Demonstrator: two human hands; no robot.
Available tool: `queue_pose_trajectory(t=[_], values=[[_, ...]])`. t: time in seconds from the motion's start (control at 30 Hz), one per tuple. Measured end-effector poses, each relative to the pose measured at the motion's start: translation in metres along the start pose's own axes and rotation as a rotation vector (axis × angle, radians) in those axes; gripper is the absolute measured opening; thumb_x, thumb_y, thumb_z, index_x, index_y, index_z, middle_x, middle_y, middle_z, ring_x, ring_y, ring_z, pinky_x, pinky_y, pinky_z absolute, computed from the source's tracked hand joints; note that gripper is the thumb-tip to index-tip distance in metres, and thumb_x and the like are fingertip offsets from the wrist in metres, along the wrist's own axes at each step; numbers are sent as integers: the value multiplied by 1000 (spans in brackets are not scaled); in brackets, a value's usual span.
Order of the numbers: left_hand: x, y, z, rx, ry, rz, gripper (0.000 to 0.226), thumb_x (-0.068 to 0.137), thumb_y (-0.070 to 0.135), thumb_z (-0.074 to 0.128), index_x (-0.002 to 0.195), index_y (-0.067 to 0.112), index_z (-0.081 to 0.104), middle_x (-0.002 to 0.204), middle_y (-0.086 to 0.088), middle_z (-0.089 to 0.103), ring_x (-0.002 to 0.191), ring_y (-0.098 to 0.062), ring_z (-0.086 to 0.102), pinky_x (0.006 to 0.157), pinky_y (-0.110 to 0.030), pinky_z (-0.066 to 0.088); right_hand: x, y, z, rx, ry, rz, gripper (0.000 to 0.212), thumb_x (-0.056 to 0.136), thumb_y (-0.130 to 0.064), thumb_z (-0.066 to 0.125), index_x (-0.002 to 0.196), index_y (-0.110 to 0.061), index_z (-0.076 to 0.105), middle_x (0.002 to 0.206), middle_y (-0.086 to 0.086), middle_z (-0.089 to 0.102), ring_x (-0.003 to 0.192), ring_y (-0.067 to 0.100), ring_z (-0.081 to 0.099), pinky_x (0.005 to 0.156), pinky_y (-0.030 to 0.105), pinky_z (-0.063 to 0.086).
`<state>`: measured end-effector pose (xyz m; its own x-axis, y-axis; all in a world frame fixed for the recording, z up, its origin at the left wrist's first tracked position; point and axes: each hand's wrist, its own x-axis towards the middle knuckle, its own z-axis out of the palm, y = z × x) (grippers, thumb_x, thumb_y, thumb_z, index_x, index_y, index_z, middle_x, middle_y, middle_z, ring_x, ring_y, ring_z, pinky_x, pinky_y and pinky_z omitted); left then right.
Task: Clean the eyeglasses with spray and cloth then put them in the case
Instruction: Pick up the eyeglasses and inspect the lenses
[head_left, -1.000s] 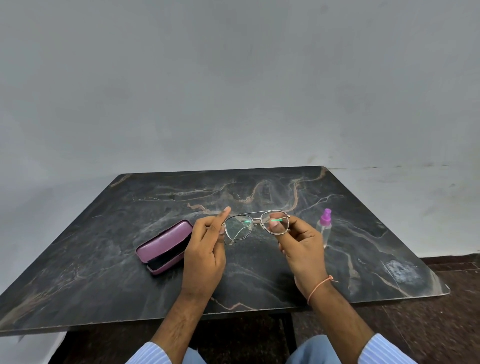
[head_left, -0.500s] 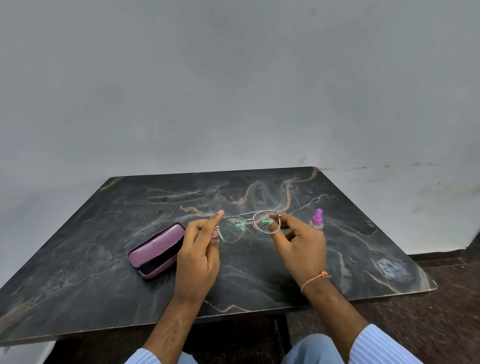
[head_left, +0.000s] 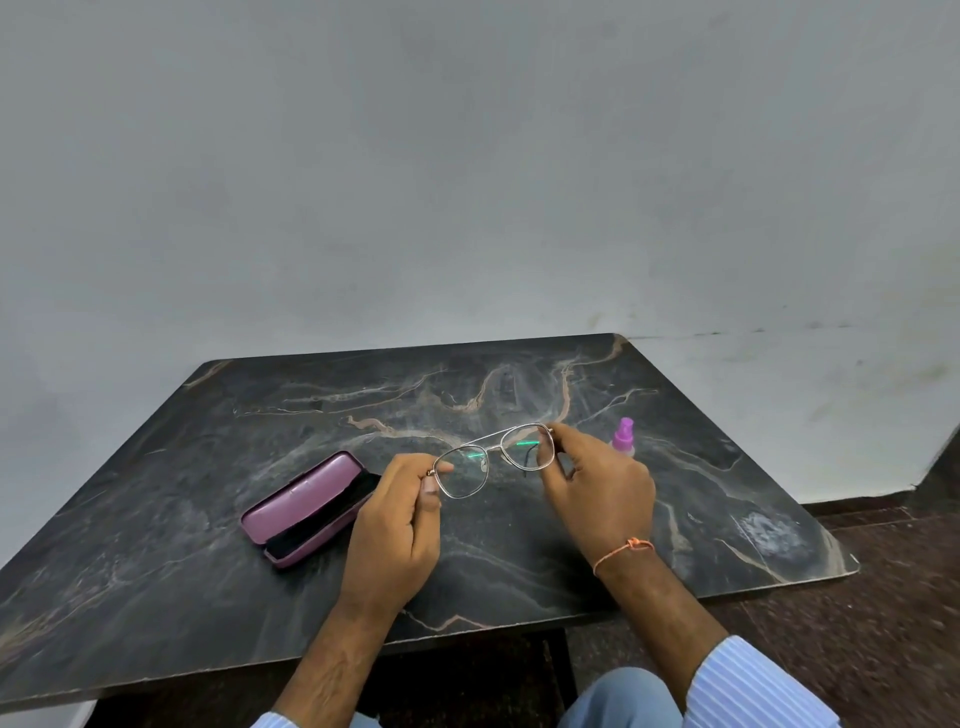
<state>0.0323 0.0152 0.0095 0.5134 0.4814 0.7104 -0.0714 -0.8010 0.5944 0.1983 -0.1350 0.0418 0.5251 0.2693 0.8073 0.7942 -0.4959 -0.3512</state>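
Note:
Thin metal-framed eyeglasses (head_left: 488, 460) hang above the middle of the dark marble table (head_left: 208, 426), tilted with the right lens higher. My left hand (head_left: 397, 525) pinches the left end of the frame. My right hand (head_left: 597, 493) pinches the right end. A purple glasses case (head_left: 304, 501) lies open on the table, just left of my left hand, its dark lining showing. A small spray bottle with a pink-purple cap (head_left: 622, 436) stands behind my right hand, its body mostly hidden. No cloth is in sight.
A plain grey wall rises right behind the table's far edge. The front right table corner (head_left: 841, 564) juts over a dark reddish floor. My knees in light blue trousers sit under the near edge.
My left index finger, raised before, has folded down onto the frame. The glasses tilted so the left lens sits lower. The spray bottle and case have not moved on the table.

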Motion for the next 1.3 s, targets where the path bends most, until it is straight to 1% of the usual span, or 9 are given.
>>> queue_pose_trajectory(t=[0.23, 0.37, 0.5, 0.6, 0.73, 0.87, 1.07, 1.13, 1.3], values=[[0, 0, -1, 12, -19, 8, 24, 114, 32, 42, 116, 30, 67, 96, 20, 57, 62, -18, 52, 55, -37, 46, -2, 1, 5, 50, -24, 80, 9, 95, -34, 77, 104, -31, 81, 71, -11, 75, 57, 9, 65, 53, 17, 34], [2, 0, -1, -1, 0, 3, 25, 113, 29, 44, 108, 25, 68, 95, 17, 59, 63, -18, 52, 55, -37, 45, -7, 3, 8, 86, -99, 146, 16, 101, -46, 68, 112, -37, 77, 78, -16, 76, 59, -2, 54, 54, 11, 32], [4, 1, -2, 14, 21, 0, 24, 112, 27, 46, 106, 24, 69, 97, 19, 59, 71, -9, 56, 63, -17, 43, -15, 3, 8, 137, -165, 170, 20, 101, -47, 65, 117, -39, 75, 84, -19, 77, 56, -7, 47, 57, 4, 28], [4, 3, -3, 36, 7, -8, 24, 113, 26, 47, 106, 22, 70, 97, 20, 59, 77, -4, 58, 68, -12, 42, -20, 7, 6, 166, -199, 204, 23, 100, -46, 67, 123, -43, 72, 91, -24, 78, 55, -15, 48, 60, 1, 33], [5, 4, -3, 60, -4, -7, 24, 113, 26, 48, 107, 23, 71, 99, 20, 60, 79, -2, 59, 68, -11, 42, -26, 15, 1, 236, -98, 219, 28, 95, -34, 76, 122, -40, 71, 90, -22, 75, 71, 0, 66, 66, 26, 57], [6, 4, -2, 56, 8, -13, 25, 112, 28, 47, 109, 23, 71, 99, 20, 59, 75, -7, 58, 65, -13, 42, -17, 34, -7, 137, 108, 230, 44, 89, -24, 83, 128, -21, 64, 121, 1, 59, 108, 22, 55, 90, 37, 52], [5, 1, -1, 46, 31, -49, 26, 113, 31, 46, 112, 25, 71, 100, 16, 62, 72, -11, 57, 63, -14, 41, -16, 47, -4, 152, -215, 412, 89, 89, -54, 78, 157, -39, 24, 155, 0, 49, 126, 29, 63, 91, 50, 60], [5, 1, 0, 46, 35, -58, 26, 113, 31, 46, 113, 24, 72, 100, 17, 62, 72, -13, 57, 61, -17, 42, -15, 49, 1, 135, -251, 406, 85, 94, -48, 75, 158, -42, 20, 152, 1, 57, 121, 32, 68, 91, 50, 58], [5, 1, 0, 41, 49, -91, 25, 116, 24, 49, 113, 21, 73, 102, 17, 63, 77, -5, 59, 67, -12, 42, -16, 52, 8, 176, -273, 375, 72, 103, -25, 62, 158, -42, 18, 111, 10, 73, 91, 38, 72, 72, 39, 48]])
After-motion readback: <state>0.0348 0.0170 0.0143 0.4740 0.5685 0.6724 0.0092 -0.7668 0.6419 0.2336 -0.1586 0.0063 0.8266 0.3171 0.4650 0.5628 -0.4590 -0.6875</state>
